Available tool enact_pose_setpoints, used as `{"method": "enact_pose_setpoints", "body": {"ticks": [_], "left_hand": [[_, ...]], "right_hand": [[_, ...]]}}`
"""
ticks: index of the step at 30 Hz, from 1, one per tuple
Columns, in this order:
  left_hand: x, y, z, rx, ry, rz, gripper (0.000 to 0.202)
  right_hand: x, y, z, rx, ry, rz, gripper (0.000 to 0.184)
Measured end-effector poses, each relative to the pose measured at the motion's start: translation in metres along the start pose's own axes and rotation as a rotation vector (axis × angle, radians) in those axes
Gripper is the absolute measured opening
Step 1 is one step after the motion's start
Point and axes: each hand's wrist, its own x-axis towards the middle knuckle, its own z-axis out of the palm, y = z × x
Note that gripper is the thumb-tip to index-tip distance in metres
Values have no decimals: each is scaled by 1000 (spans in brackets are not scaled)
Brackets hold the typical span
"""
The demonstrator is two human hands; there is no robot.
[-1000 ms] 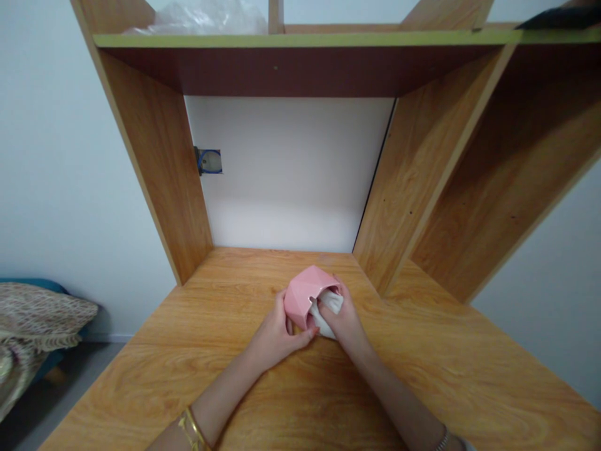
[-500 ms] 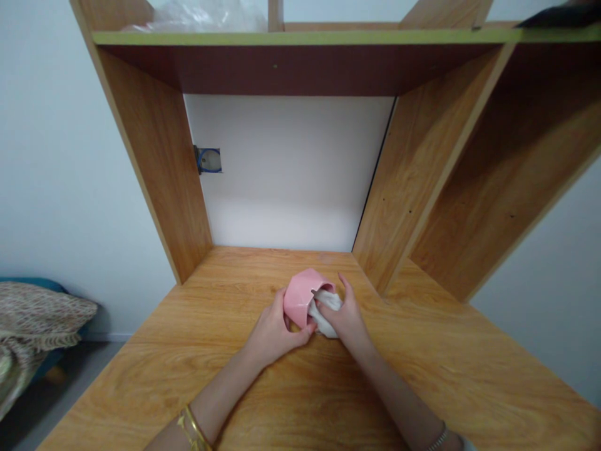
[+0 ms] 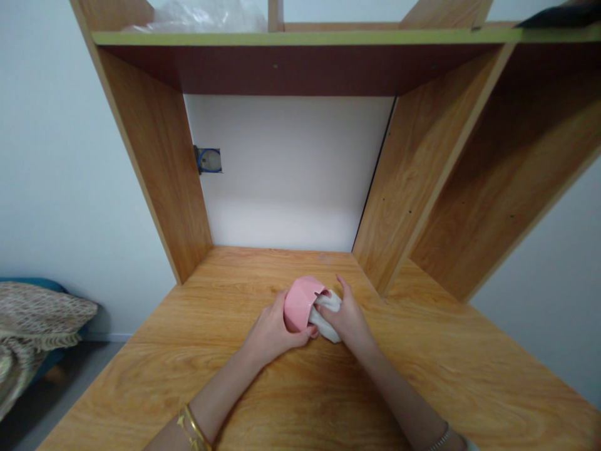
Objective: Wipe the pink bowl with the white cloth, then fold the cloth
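Note:
A pink, glossy, faceted bowl [image 3: 300, 303] with a notch in its rim is tipped on its side above the desk, its mouth facing right. My left hand [image 3: 271, 329] wraps round its left and lower side, thumb along the bottom near the rim. In my right hand [image 3: 347, 319] is a crumpled white cloth [image 3: 327, 326], pressed against the bowl's rim and partly inside the mouth. One right finger sticks up, away from the cloth. The bowl's inside is mostly hidden by the cloth and fingers.
The wooden desk [image 3: 225, 388] spreads below both hands. Upright wooden panels [image 3: 154, 163] flank the white back wall, which has an open socket box [image 3: 210, 160]. Overhead, a shelf [image 3: 300, 39] carries a clear plastic bag [image 3: 211, 15]. A patterned blanket [image 3: 42, 313] lies at far left.
The bowl has turned and dropped slightly in my left hand, so its rim notch sits differently. My right hand has shifted slightly with the cloth, which remains at the mouth.

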Motion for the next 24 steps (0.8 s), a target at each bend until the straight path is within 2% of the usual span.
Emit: {"method": "enact_pose_setpoints", "body": {"ticks": [6, 10, 14, 17, 20, 24], "left_hand": [[-1, 6, -3, 21, -34, 6, 66], [-1, 4, -6, -9, -73, 71, 62], [-2, 2, -8, 7, -92, 116, 59], [-2, 1, -9, 54, -101, 95, 64], [0, -3, -10, 69, -78, 61, 67], [3, -9, -8, -73, -27, 37, 74]], "right_hand": [[-4, -11, -11, -202, -10, -55, 72], [-4, -10, -12, -223, -19, -85, 71], [-4, -5, -8, -150, -100, -132, 71], [-5, -2, -7, -87, -146, -171, 69], [-6, -2, -6, -21, -108, -172, 66], [-6, -2, -4, 149, -29, -95, 66]]}}
